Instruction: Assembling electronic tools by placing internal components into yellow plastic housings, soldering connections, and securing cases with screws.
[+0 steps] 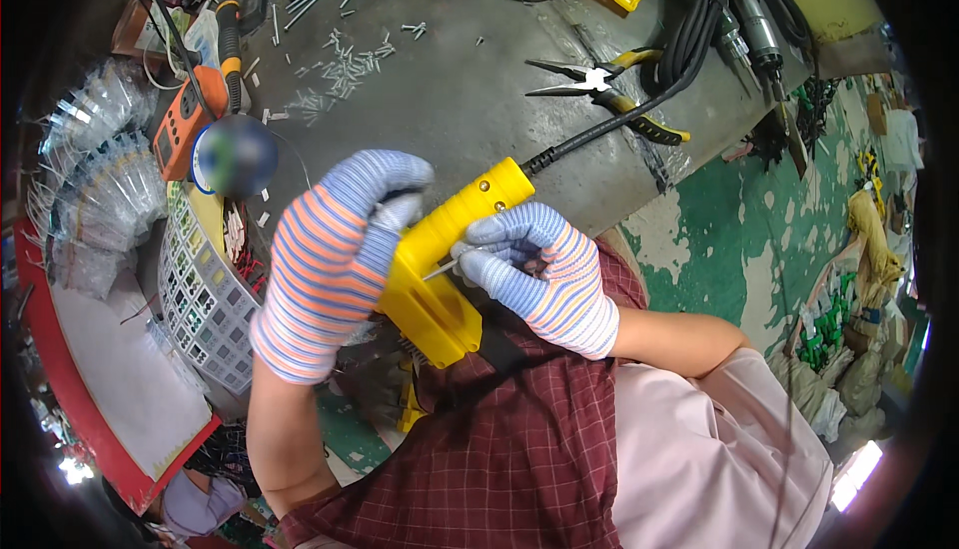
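A yellow plastic housing (436, 314) with a grip-shaped upper end lies tilted in front of me over the table's near edge. Two screw heads show near its upper end, where a black cable (599, 136) runs out. My left hand (335, 264), in a striped knit glove, is curled against the housing's left side, its fingertips partly hidden. Gloved the same way, my right hand (544, 274) pinches a long thin screw (440, 270) between thumb and fingers, its tip against the side of the housing.
Loose screws (350, 69) lie scattered on the grey metal table (440, 119). Pliers (599, 79) rest beyond the housing, electric screwdrivers (759, 39) at the far right. At left are an orange meter (190, 119), a tape roll (235, 156) and bagged parts (100, 189).
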A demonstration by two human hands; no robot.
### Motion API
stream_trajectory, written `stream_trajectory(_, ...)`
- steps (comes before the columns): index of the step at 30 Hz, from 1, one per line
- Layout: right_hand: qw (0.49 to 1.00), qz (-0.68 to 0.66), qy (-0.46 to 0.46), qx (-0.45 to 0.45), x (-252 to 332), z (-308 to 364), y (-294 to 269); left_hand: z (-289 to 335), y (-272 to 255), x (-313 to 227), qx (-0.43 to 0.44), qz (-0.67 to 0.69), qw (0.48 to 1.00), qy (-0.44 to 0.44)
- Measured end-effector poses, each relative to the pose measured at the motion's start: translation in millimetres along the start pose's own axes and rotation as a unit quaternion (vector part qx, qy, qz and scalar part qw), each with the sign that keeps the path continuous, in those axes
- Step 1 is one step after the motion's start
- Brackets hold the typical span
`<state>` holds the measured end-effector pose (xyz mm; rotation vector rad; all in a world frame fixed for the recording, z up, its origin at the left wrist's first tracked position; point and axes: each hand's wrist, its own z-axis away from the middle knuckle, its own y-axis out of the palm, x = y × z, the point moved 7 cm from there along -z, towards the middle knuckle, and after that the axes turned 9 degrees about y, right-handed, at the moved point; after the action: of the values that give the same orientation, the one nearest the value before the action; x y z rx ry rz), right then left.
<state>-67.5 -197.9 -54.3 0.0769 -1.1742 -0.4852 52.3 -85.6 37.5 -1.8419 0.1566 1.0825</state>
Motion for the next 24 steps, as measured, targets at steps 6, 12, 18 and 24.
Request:
stream_trajectory(6, 0.982, -0.135, 0.130, 0.026, 3.7, -3.8, 12.0, 3.4, 16.2, -10.9, 0.069, -0.256, 0.947, 0.184)
stream_trajectory(12, 0.976, 0.177, -0.120, 0.032, 16.6, 6.7, 7.4, 6.2, 31.5, -0.8, 0.005, -0.197, 0.973, 0.123)
stream_trajectory(18, 0.929, 0.274, -0.182, 0.168, 34.5, 8.1, 16.4, 17.4, 21.9, -7.6, -0.054, -0.283, 0.954, 0.085)
stream_trajectory(24, 0.790, 0.491, -0.366, -0.011, 156.7, -34.9, -36.6, 16.2, 17.6, -24.8, -0.109, -0.245, 0.947, 0.179)
